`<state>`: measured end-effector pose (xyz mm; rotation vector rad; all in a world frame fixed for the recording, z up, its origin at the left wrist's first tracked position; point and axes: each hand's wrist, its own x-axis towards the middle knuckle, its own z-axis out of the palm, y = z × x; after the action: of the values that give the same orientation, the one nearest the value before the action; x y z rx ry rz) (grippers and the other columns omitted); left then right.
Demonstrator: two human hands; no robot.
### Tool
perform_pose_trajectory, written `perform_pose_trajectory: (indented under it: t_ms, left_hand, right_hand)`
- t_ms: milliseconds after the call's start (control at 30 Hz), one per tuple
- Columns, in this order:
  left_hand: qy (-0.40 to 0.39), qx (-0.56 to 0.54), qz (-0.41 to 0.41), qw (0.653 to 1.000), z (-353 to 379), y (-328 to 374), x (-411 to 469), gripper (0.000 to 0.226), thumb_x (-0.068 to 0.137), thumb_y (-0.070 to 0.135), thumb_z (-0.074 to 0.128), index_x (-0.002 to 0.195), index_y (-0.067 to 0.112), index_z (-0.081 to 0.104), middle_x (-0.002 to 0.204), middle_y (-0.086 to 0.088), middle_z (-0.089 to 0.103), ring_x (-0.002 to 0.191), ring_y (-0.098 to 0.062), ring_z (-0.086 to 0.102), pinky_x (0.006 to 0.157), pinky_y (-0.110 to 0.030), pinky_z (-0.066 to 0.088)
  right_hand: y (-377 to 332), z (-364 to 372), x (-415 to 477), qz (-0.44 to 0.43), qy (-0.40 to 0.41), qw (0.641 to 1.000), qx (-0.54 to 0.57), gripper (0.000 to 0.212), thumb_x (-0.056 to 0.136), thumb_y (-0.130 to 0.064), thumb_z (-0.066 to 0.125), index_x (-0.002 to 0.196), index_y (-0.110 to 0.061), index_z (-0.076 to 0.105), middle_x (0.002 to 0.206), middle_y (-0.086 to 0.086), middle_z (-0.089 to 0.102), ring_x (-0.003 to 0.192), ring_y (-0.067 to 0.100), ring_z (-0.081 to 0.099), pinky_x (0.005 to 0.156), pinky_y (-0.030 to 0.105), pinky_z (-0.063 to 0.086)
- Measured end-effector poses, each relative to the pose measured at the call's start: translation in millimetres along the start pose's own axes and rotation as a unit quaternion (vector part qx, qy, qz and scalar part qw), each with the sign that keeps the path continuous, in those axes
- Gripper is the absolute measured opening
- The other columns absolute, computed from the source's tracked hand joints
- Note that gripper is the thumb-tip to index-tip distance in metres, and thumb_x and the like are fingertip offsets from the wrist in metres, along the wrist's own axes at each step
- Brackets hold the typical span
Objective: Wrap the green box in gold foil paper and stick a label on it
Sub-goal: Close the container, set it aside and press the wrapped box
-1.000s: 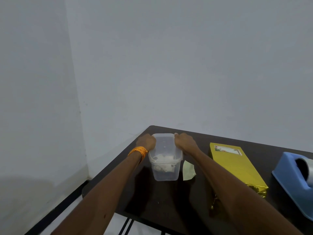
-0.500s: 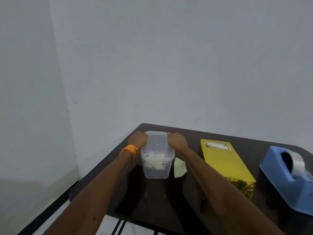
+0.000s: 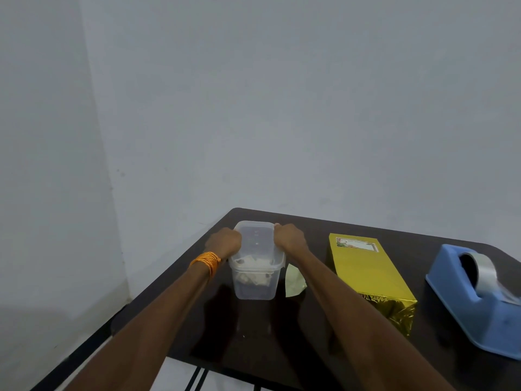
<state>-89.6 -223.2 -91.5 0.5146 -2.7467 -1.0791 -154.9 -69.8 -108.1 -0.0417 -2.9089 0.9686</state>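
A clear container (image 3: 255, 266) is still gripped by the left hand (image 3: 224, 242) and right hand (image 3: 290, 239); right of it, the gold-wrapped box (image 3: 369, 275) lies labelled, seemingly finished.

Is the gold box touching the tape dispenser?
Apart. The head view shows bare dark table between the gold box and the tape dispenser.

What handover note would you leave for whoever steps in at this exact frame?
Hands: left hand and right hand both grip the top rim of the clear rectangular plastic tub, which holds paper bits, on the dark table.
The oblong box in gold foil lies right of the tub, wrapped, with a printed label stuck at its far end.
A blue tape dispenser stands far right; a pale green paper scrap lies beside the tub.
Done: wrapping, labelling. Left: apparently only tidying.
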Motion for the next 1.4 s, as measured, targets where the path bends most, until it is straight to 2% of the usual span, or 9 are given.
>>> perform_pose_trajectory:
  t_ms: [200,400,500,600,900,1033,1133,1233,1400]
  left_hand:
    - [-0.016,-0.062,0.002,0.998,4,-8,12,0.04,0.098,0.024,0.039,0.119,-0.002,0.062,0.121,-0.021,0.064,0.108,-0.037,0.061,0.097,-0.046,0.051]
    - [-0.001,-0.057,-0.004,0.998,3,-2,1,0.042,0.098,0.025,0.04,0.126,0.0,0.058,0.127,-0.02,0.061,0.112,-0.036,0.058,0.096,-0.041,0.05]
    - [0.007,-0.051,-0.008,0.999,3,0,2,0.042,0.098,0.025,0.042,0.128,0.0,0.057,0.13,-0.019,0.058,0.115,-0.036,0.056,0.095,-0.037,0.046]
    - [0.008,-0.057,-0.009,0.998,3,1,2,0.041,0.097,0.026,0.044,0.127,0.001,0.057,0.13,-0.019,0.058,0.115,-0.036,0.056,0.095,-0.037,0.047]
    - [-0.007,-0.136,-0.007,0.991,3,-7,1,0.046,0.091,0.031,0.047,0.124,0.002,0.059,0.123,-0.017,0.063,0.106,-0.034,0.061,0.092,-0.04,0.052]
    - [-0.035,-0.245,0.009,0.969,1,-20,-7,0.047,0.083,0.049,0.049,0.097,0.007,0.067,0.098,-0.009,0.071,0.082,-0.028,0.065,0.071,-0.036,0.053]
    - [-0.077,-0.27,0.063,0.958,-6,-22,-28,0.052,0.091,0.06,0.04,0.067,0.016,0.054,0.064,-0.006,0.057,0.058,-0.022,0.049,0.055,-0.03,0.039]
    - [-0.09,-0.259,0.119,0.954,-11,-33,-42,0.058,0.091,0.069,0.035,0.078,0.016,0.055,0.075,-0.004,0.061,0.069,-0.019,0.053,0.064,-0.033,0.043]
    - [-0.106,-0.284,0.159,0.939,-18,-55,-54,0.079,0.07,0.08,0.058,0.112,0.014,0.066,0.109,0.0,0.071,0.1,-0.016,0.068,0.091,-0.038,0.056]
  right_hand:
    - [2,1,0,0.012,0.022,0.999,0.026,0.041,0.105,-0.041,0.035,0.119,-0.015,0.064,0.1,0.003,0.064,0.073,0.013,0.057,0.058,0.024,0.047]
    - [-1,-8,-16,0.044,0.0,0.995,0.093,0.05,0.104,-0.039,0.03,0.119,-0.004,0.062,0.116,0.017,0.066,0.099,0.03,0.067,0.088,0.043,0.059]
    - [3,-16,-32,0.069,-0.036,0.991,0.105,0.047,0.104,-0.035,0.032,0.114,-0.002,0.063,0.101,0.015,0.068,0.071,0.02,0.064,0.064,0.029,0.058]
    - [11,-16,-43,0.062,-0.043,0.992,0.104,0.046,0.103,-0.035,0.032,0.107,-0.002,0.064,0.083,0.013,0.062,0.05,0.015,0.049,0.042,0.023,0.04]
    - [15,-2,-40,0.071,0.015,0.984,0.161,0.045,0.1,-0.041,0.042,0.106,-0.005,0.067,0.103,0.012,0.071,0.076,0.021,0.064,0.064,0.03,0.053]
    - [12,-1,-49,0.071,0.025,0.982,0.173,0.043,0.101,-0.039,0.041,0.107,-0.006,0.067,0.101,0.011,0.07,0.083,0.022,0.067,0.069,0.031,0.055]
    - [16,-7,-56,0.066,0.014,0.974,0.215,0.043,0.101,-0.037,0.038,0.113,-0.004,0.065,0.101,0.011,0.067,0.072,0.017,0.057,0.053,0.027,0.045]
    - [18,-10,-63,0.057,0.002,0.968,0.246,0.046,0.101,-0.039,0.038,0.119,-0.004,0.061,0.098,0.011,0.06,0.067,0.015,0.05,0.049,0.026,0.04]
    - [13,-9,-81,0.003,0.018,0.957,0.288,0.047,0.099,-0.048,0.043,0.112,-0.006,0.062,0.108,0.011,0.069,0.087,0.019,0.067,0.072,0.035,0.059]
